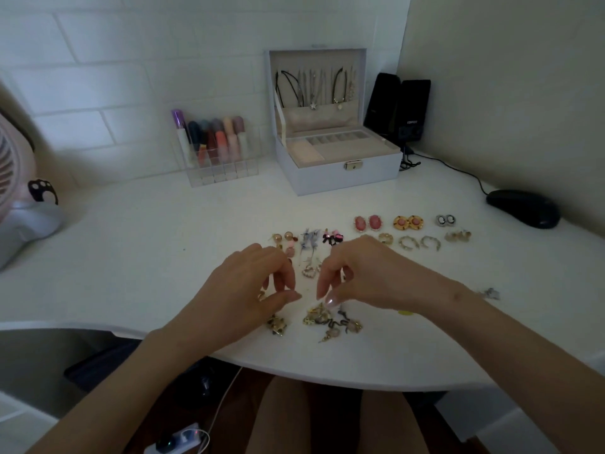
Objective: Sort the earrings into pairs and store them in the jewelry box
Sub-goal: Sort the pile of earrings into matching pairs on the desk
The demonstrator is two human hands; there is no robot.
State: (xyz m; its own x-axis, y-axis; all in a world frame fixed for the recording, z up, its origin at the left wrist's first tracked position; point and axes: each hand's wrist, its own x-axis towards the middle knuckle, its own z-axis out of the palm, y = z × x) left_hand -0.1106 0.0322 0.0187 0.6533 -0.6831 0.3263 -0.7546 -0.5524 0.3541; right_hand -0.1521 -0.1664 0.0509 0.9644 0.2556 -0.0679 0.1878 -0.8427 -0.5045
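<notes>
A white jewelry box point(347, 178) stands open at the back of the table, with necklaces hanging in its lid. Laid out in pairs before it are pink oval earrings point(368, 222), gold round ones point(408, 222), silver ones point(446, 220) and gold hoops point(415, 242). More earrings point(310, 239) lie further left. A tangled pile of earrings point(330, 319) sits near the front edge, with a gold earring point(276, 324) beside it. My left hand point(252, 286) is curled around a small gold piece. My right hand point(357, 273) points its fingertips down onto the pile; a pinch is unclear.
A clear organizer of lipsticks point(222, 158) stands left of the box, and black speakers point(397, 109) stand to its right. A black mouse point(523, 208) with its cable lies far right. A fan point(19, 198) is at the left edge. A silver earring point(489, 293) lies beyond my right wrist.
</notes>
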